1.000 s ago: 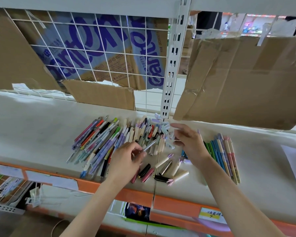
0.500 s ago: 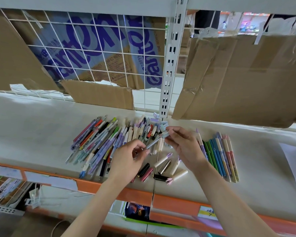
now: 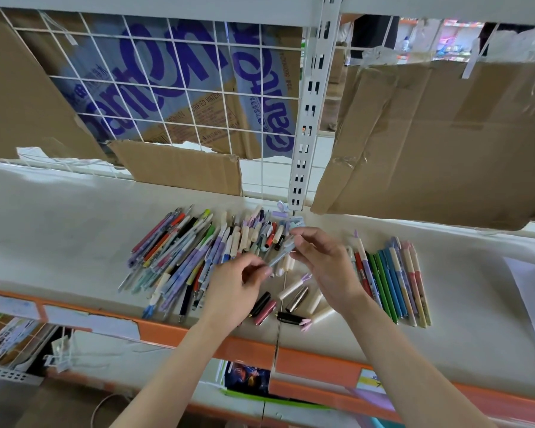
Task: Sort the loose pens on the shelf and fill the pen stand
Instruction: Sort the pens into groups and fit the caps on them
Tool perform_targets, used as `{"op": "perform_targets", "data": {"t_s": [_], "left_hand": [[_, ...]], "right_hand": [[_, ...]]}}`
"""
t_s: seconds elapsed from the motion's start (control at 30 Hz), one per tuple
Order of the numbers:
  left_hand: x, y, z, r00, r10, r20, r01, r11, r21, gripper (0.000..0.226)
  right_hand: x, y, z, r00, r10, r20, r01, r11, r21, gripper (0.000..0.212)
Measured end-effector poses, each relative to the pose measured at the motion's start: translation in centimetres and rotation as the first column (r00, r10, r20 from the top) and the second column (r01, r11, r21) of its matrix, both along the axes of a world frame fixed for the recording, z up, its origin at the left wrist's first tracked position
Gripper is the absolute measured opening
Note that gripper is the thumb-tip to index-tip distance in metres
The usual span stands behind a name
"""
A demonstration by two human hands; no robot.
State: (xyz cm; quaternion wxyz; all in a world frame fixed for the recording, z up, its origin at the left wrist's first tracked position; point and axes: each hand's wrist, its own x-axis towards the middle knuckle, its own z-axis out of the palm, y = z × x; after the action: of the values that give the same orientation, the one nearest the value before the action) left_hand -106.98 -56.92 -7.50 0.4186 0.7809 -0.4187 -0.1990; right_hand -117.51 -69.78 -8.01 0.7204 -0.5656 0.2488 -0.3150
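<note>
While both hands hover over the white shelf [image 3: 74, 242], the left hand [image 3: 232, 291] and right hand [image 3: 325, 267] apparently pinch opposite ends of one pale blue-grey pen [image 3: 281, 256].

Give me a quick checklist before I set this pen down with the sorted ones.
1. Pen held: the left hand and the right hand both pinch the light blue pen. Ok.
2. Cap on the pen: blurred. Cannot tell.
3. Sorted row lies right of the right hand, roughly parallel. Ok.
4. Bare shelf beside the row. Ok.
5. Loose caps lie under the hands. Not ok.
6. Pen stand: not in view. Cannot tell.
</note>
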Motion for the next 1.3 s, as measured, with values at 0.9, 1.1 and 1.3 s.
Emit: {"op": "perform_targets", "data": {"t_s": [0.9,1.1,1.3], "left_hand": [[-1.4,-1.4,0.3,0.955,-0.062,-0.291,0.082,0.995,0.058,0.013],[1.1,0.2,-0.6,0.999,-0.02,0.035,0.018,0.998,0.063,0.011],[2.0,0.7,-1.3,0.957,0.031,0.287,-0.048,0.997,0.053,0.016]], "right_hand": [[-1.6,-0.7,0.4,0.972,-0.194,-0.129,0.182,0.979,-0.096,0.02],[-4.5,-4.4,-2.1,0.71,-0.556,-0.432,0.151,0.72,-0.677,0.018],[-4.7,-4.9,-3.7,0.665,-0.591,-0.457,-0.081,0.551,-0.831,0.014]]}}
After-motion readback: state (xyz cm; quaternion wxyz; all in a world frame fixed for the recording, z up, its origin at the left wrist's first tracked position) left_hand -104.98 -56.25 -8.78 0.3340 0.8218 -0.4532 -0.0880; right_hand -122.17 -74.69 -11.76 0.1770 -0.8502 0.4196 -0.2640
